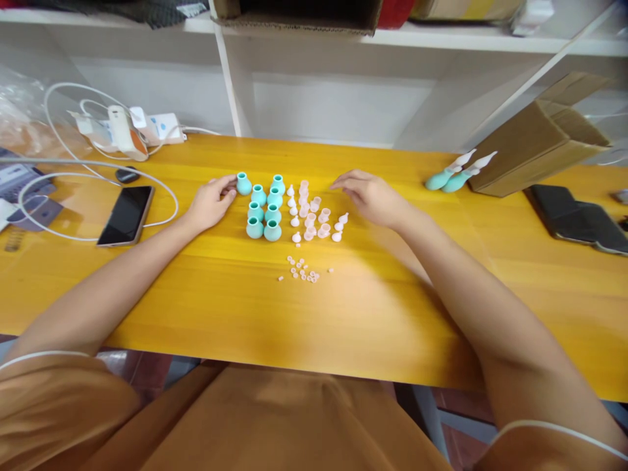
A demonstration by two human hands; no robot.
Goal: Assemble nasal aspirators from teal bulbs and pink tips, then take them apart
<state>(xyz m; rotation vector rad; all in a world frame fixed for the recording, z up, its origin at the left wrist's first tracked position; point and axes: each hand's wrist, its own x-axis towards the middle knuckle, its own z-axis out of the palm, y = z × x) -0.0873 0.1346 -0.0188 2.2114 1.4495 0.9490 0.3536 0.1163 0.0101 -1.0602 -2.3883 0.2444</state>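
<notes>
The left hand (210, 204) is laid on the yellow wooden tabletop (235, 294) w/ thumb and forefinger closed lightly on one teal bulb (243, 184): small, round-bellied, short open neck, matte teal, standing upright. This bulb is set at the far-left corner of a cluster of teal bulbs (265, 209), approx. seven more of the same shape, arranged in two rough columns at tabletop centre, necks up, most touching or just beside a neighbour.

Just right of the cluster, a group of pale pink tips (310, 212) is laid out: small translucent cones and cups, some upright, some tipped over. Nearer the person, a scatter of tiny pink rings (301, 271) is seen, apart from both groups.

The right hand (369, 195) is held palm-down just right of the pink tips, fingers loosely spread, grip open, nothing held; contact w/ the tabletop cannot be told.

Edges and room: open tabletop is available between the rings and the near edge, and between the right hand and two assembled teal droppers (454, 175) lying beside a cardboard box (534, 140) at far right. On the left, a phone (126, 214) lies flat within a loop of white cable (161, 190), well apart from the left hand. A dark case (574, 216) is placed near the right edge. White shelving (314, 91) closes off the far side
</notes>
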